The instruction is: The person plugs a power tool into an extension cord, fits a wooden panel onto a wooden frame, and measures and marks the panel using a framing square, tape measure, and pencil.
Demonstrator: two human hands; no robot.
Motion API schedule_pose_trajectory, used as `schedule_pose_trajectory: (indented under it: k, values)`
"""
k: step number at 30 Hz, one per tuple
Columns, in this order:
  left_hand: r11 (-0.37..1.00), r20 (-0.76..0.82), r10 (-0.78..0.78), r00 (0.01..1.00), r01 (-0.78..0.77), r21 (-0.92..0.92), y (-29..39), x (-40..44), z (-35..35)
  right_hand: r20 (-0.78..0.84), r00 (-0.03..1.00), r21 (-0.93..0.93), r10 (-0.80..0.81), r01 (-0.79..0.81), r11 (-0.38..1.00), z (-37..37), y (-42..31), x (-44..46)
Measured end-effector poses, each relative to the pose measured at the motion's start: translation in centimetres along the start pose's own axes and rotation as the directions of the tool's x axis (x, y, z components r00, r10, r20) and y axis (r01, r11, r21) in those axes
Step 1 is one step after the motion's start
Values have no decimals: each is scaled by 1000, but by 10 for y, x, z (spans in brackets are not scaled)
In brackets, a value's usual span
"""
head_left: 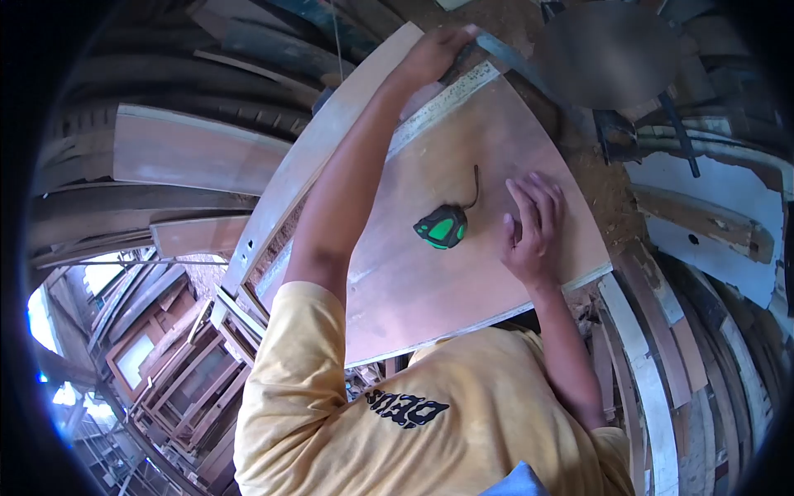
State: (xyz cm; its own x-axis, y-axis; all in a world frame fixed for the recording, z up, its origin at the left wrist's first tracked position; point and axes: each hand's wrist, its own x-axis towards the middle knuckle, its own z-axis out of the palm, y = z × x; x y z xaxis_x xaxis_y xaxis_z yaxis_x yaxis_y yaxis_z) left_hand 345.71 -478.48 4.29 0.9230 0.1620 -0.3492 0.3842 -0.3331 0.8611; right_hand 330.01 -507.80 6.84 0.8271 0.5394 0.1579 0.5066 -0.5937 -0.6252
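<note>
The right hand (536,231) lies loosely spread on the wooden board (430,174), holding nothing; the left hand (432,56) curls near its far edge, its grip unclear from here. Below the yellow-green-marked tape measure (444,226), the board looks stiff and broad, best held by opposite edges.

Upper left: dark timber stack (161,78), lengths roughly side by side. Left: broad pinkish board (194,155) with a pale top edge, smaller board (200,236) below it. Lower left: jumble of wooden frames (192,382), bright opening (43,321) at the edge. Right: white panel (713,186), brown wood strip (732,229) across it. Lower right: pale plank (643,376) beside more lumber (718,347).
</note>
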Motion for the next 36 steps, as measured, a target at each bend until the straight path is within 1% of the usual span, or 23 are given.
schedule_pose_trajectory:
  k: [2, 3, 7, 9, 10, 12, 13, 15, 16, 18, 19, 21, 22, 24, 25, 27, 31, 33, 34, 36]
  values:
    - [972, 109, 139, 984, -156, 176, -8, 19, 11, -2, 1000, -13, -1, 1, 1000, 0, 0, 0]
    - [962, 112, 115, 987, -139, 235, -11, 24, 13, 5, 1000, -18, -5, 5, 1000, -1, 0, 1]
    - [969, 89, 117, 989, -133, 207, -18, 26, 15, 22, 1000, -37, 5, -5, 999, -3, -1, 2]
    - [937, 97, 144, 985, -167, 306, -22, 29, 14, 23, 1000, -31, 11, -10, 999, -4, -1, 2]
    - [936, 101, 144, 984, -169, 308, -24, 32, 13, 27, 1000, -25, 10, -10, 1000, -4, 0, 2]
    - [974, 121, -52, 991, 24, 223, -26, 39, 11, 32, 999, -23, 13, -12, 1000, -6, 0, 2]
    - [974, 125, -51, 991, 22, 226, -28, 39, 10, 39, 999, -24, 10, -9, 1000, -6, 1, 2]
    - [969, 67, 60, 996, -75, 234, -10, 27, 10, 28, 1000, -9, 6, -6, 1000, -6, 2, 2]
    - [969, 71, 60, 996, -75, 235, -5, 25, 10, 18, 1000, 5, 0, 0, 1000, -6, 3, 1]
    - [978, 87, -15, 996, -3, 208, -2, 25, 9, 15, 1000, 12, 3, -3, 1000, -4, 5, 1]
    - [977, 88, -19, 996, 0, 211, -1, 24, 9, 14, 1000, 22, 0, -1, 1000, -4, 5, 0]
    - [954, 182, -57, 982, 0, 299, -1, 23, 10, 18, 1000, 29, 1, -1, 1000, -4, 4, 0]
    - [953, 181, -55, 982, -2, 303, -3, 23, 10, 17, 1000, 27, 0, -1, 1000, -4, 5, 1]
    - [948, 105, 92, 990, -119, 294, -16, 21, 16, 20, 1000, 25, 3, -4, 1000, -5, 4, 0]
    - [948, 108, 93, 990, -121, 295, -21, 22, 17, 27, 1000, 20, 4, -4, 1000, -5, 5, 0]
    - [914, 49, 155, 987, -162, 373, -24, 23, 21, 28, 1000, 26, 7, -8, 1000, -7, 4, 1]
    - [902, 20, 109, 994, -107, 418, -23, 17, 25, 16, 1000, 29, 12, -13, 999, -6, 5, 1]
    - [903, -55, 198, 979, -161, 397, -18, 12, 30, 15, 1000, 33, 15, -15, 999, -7, 5, 2]
    - [903, -52, 198, 979, -161, 399, -18, 11, 31, 15, 1000, 36, 13, -14, 999, -7, 6, 2]
    - [877, -96, 227, 969, -160, 454, -17, 11, 32, 19, 1000, 42, 19, -20, 999, -8, 5, 3]
